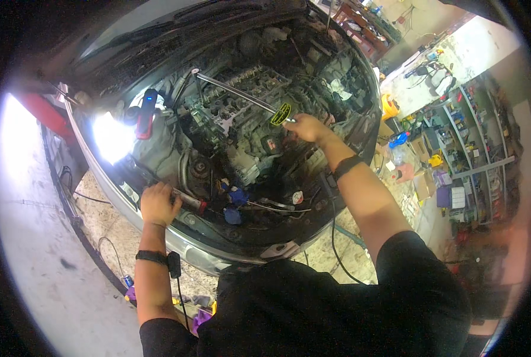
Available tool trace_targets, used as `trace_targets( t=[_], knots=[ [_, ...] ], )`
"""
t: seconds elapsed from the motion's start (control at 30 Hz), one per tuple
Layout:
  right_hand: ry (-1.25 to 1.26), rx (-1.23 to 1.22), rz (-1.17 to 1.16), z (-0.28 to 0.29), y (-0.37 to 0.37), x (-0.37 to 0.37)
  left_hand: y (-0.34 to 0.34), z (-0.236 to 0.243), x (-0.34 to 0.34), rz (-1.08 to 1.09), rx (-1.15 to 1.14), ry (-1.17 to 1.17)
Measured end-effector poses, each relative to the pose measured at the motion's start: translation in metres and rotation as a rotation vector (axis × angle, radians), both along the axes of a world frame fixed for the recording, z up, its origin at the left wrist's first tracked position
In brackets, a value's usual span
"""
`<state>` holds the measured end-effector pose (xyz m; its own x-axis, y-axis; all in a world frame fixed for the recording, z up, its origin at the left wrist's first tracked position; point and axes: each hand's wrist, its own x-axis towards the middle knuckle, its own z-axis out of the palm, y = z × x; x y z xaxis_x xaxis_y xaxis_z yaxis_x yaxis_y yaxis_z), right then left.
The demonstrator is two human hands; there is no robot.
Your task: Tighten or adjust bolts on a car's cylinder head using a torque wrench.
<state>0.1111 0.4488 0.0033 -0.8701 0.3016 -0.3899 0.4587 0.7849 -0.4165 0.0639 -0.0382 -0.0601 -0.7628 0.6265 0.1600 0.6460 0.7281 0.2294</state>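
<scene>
My right hand [307,128] is closed round the handle end of a beam torque wrench [236,92]. Its long chrome shaft slants up and left over the opened engine [230,113], with a yellow-and-black scale plate [281,114] just by my fingers. The wrench head lies toward the engine's far left; whether it sits on a bolt I cannot make out. At the front left edge of the engine bay, my left hand [158,204] is closed around the end of a grey-and-red cylindrical tool [191,202]. Its fingertips are partly hidden.
A bright work light [112,138] glares at the left beside a black-and-red device [146,113]. Blue caps [236,196] and thin rods lie at the bay's front. The raised hood [158,35] hangs above. Shelves [473,137] with tools stand right; cables hang near my arms.
</scene>
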Motion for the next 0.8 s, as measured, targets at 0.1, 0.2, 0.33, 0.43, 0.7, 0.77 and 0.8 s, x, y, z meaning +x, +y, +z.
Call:
trace_targets(
  t=[0.1,0.2,0.33,0.43,0.7,0.77,0.8],
  knots=[
    [0.023,-0.039,-0.003,-0.0040,0.0037,0.0028,0.0011,0.0008,-0.0005,-0.003,-0.013,-0.012],
    [0.006,-0.048,-0.024,-0.0039,0.0023,0.0013,-0.0006,0.0001,-0.0005,-0.009,-0.009,-0.011],
    [0.065,0.049,0.020,-0.0028,0.0002,0.0022,0.0006,0.0055,-0.0007,-0.010,-0.088,-0.014],
    [0.064,0.037,0.035,-0.0014,0.0035,0.0034,0.0037,0.0052,-0.0005,-0.031,-0.164,-0.020],
    [0.023,0.049,0.044,-0.0030,-0.0006,0.0020,0.0000,0.0009,-0.0018,-0.067,-0.206,-0.130],
    [0.042,0.092,0.032,-0.0040,0.0040,0.0045,0.0050,0.0016,-0.0009,-0.054,-0.235,-0.164],
    [0.056,0.108,0.031,-0.0005,0.0004,0.0032,0.0041,0.0019,-0.0024,-0.039,-0.237,-0.160]
  ],
)
